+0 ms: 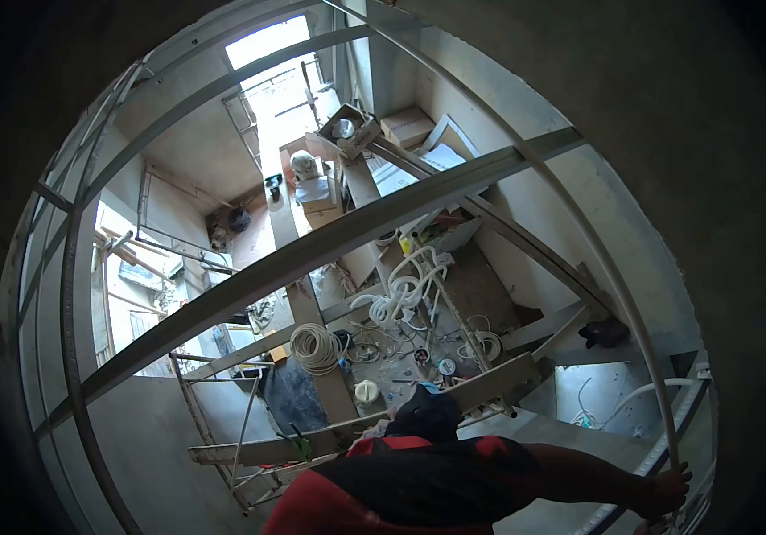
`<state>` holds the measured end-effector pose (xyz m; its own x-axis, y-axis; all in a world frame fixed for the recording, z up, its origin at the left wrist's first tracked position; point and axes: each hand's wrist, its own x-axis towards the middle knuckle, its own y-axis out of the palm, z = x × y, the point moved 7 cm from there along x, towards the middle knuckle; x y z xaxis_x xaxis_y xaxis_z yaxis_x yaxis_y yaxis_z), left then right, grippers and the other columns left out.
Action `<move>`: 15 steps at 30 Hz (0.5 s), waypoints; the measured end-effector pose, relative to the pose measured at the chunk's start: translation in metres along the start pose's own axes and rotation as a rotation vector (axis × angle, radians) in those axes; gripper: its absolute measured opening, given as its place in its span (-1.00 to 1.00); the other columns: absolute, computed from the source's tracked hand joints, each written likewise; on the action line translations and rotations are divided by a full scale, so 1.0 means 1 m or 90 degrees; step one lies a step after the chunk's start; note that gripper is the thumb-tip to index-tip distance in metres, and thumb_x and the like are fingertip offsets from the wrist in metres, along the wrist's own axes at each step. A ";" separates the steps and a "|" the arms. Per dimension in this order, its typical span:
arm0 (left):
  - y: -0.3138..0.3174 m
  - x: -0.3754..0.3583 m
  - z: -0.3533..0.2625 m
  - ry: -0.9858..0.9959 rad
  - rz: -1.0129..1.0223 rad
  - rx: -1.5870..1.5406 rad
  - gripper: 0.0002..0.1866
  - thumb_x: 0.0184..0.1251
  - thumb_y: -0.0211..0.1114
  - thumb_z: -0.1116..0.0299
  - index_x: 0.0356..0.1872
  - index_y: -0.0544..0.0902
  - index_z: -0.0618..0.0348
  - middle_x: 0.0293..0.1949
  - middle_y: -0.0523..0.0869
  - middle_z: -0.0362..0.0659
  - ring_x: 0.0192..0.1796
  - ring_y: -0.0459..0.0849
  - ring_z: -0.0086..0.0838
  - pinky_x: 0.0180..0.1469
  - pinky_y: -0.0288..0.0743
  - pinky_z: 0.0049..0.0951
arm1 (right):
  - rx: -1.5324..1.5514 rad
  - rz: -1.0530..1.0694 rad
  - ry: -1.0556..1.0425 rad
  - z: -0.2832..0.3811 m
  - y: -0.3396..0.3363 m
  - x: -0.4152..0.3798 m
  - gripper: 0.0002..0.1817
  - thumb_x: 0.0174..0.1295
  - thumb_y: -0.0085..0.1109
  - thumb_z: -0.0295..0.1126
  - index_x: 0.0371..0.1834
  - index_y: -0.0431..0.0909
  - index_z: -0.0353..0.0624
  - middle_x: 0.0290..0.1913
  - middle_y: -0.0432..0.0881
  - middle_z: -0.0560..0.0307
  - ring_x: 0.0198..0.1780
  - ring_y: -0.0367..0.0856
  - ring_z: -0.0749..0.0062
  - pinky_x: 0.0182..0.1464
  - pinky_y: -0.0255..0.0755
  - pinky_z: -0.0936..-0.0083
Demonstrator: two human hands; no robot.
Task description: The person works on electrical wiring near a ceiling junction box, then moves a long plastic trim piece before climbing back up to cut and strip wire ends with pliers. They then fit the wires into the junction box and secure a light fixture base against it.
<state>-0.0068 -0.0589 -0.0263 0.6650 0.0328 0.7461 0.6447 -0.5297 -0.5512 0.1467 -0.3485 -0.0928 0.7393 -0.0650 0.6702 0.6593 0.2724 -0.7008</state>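
Neither my left hand nor my right hand can be made out. Below me a co-worker in a red and black top [428, 486] is seen from above, with a dark-covered head [428, 415]. This person's outstretched arm reaches to the lower right, where the co-worker's hand [668, 490] is wrapped round a pale pipe [610, 259]. Just under that hand, a second bit of skin shows at the bottom edge; whose it is, I cannot tell. A long metal channel [312, 248] crosses the view diagonally, with the pipe passing over its upper right end.
Scaffold planks [490, 383] span the room beneath the co-worker. Coiled cable [315, 349] and white tubing [405, 290] lie in the middle. Cardboard boxes [407, 127] stand near the back wall. More metal framing curves along the left, beside a bright window opening [138, 294].
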 end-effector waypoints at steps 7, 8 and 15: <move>0.053 -0.026 0.002 0.011 0.210 -0.044 -0.76 -0.11 0.52 0.21 -0.37 0.83 0.02 -0.26 0.77 -0.14 -0.11 0.75 -0.26 -0.07 0.50 -0.24 | 0.011 -0.001 0.012 0.003 0.002 -0.003 -0.54 0.47 0.10 0.05 0.02 0.51 -0.18 -0.02 0.59 -0.14 -0.06 0.58 0.00 -0.02 0.48 0.28; 0.068 -0.025 0.001 0.004 0.203 -0.033 -0.75 -0.12 0.52 0.22 -0.36 0.82 0.03 -0.25 0.77 -0.14 -0.10 0.75 -0.26 -0.06 0.50 -0.24 | 0.013 0.002 0.012 0.004 0.005 -0.003 -0.54 0.47 0.11 0.04 0.00 0.51 -0.19 -0.04 0.59 -0.14 -0.08 0.59 0.00 -0.04 0.48 0.28; 0.030 -0.032 0.001 0.028 0.203 -0.032 -0.70 -0.14 0.52 0.24 -0.32 0.80 0.11 -0.20 0.75 -0.13 -0.09 0.75 -0.23 -0.03 0.51 -0.23 | 0.033 0.011 0.022 0.007 0.014 -0.007 -0.57 0.45 0.16 -0.01 -0.14 0.55 -0.24 -0.17 0.63 -0.15 -0.21 0.61 0.01 -0.16 0.51 0.28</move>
<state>-0.0079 -0.0749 -0.0675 0.8131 -0.1773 0.5545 0.3859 -0.5491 -0.7414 0.1502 -0.3377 -0.1059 0.7550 -0.0937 0.6490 0.6396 0.3233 -0.6974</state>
